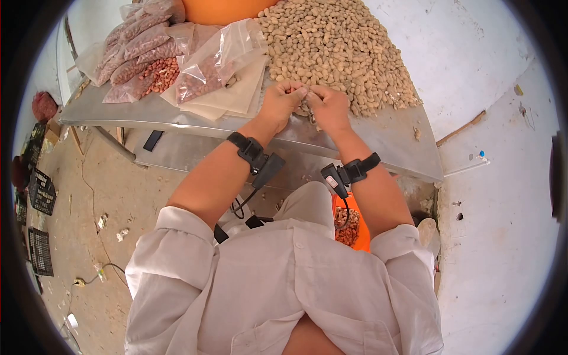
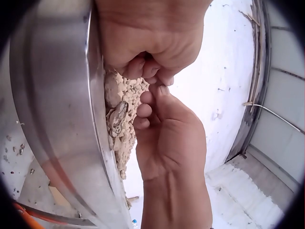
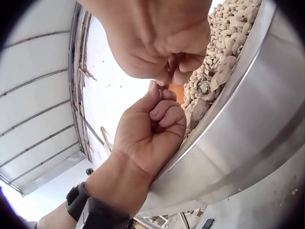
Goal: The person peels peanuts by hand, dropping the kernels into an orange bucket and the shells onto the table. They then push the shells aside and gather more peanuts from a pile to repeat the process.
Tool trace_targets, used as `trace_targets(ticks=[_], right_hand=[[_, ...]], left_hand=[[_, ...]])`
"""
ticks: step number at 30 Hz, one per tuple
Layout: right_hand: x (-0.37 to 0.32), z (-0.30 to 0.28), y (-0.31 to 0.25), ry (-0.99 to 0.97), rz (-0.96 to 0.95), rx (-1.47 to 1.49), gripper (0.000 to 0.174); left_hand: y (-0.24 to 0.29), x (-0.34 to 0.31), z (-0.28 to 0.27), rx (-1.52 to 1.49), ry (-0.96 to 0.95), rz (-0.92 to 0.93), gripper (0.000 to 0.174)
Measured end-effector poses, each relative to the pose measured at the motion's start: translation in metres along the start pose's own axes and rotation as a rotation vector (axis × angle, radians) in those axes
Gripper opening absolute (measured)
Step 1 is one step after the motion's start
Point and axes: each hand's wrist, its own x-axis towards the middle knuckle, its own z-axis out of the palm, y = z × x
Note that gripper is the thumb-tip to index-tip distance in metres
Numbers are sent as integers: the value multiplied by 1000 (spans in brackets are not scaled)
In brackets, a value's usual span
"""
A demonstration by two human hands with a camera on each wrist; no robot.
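Observation:
My left hand (image 1: 280, 105) and right hand (image 1: 331, 109) meet fingertip to fingertip over the near edge of the metal table (image 1: 378, 133). Between their thumbs and forefingers they pinch a peanut, almost wholly hidden by the fingers. In the right wrist view, the left hand's (image 3: 150, 126) other fingers curl into the palm, with a small reddish bit showing in the fold. The right hand (image 2: 167, 129) also has its fingers bent in the left wrist view. Just beyond both hands spreads a large heap of unshelled peanuts (image 1: 337, 50).
Clear bags of reddish shelled peanuts (image 1: 148, 44) lie at the left on the table, one on pale sheets (image 1: 245, 97). An orange container (image 1: 225, 9) stands behind. Below the table, an orange bucket (image 1: 364, 228) holds reddish kernels and shells. A white wall (image 1: 497, 177) rises at the right.

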Motion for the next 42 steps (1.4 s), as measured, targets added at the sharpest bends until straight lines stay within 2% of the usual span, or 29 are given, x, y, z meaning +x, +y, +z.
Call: trace_targets(ticks=[11,17,20,26,32,38,42], right_hand=[[1,12,-3,104,0,-12,17],[3,12,-7,42,201,245,13],[3,14,-18,64,377,558,13],[6,18,-17,103,480,903,14],[9,14,-20,101,543,960,13],[13,15,-22,129,765,1147,9],[15,15,-25,148,820,1172,10]], left_hand=[[2,1,-4,-111,-67,-54,5],[4,-1,-1,-137,-60,-21,6],[5,-1,0,-154,-19,-21,5],[3,0,-5,-180,-91,-4,6],[8,-2,-3,-214,-101,-50,9],[6,-1,-4,-197,-71,-64,12],[4,0,-6,-156,-89,-49,13]])
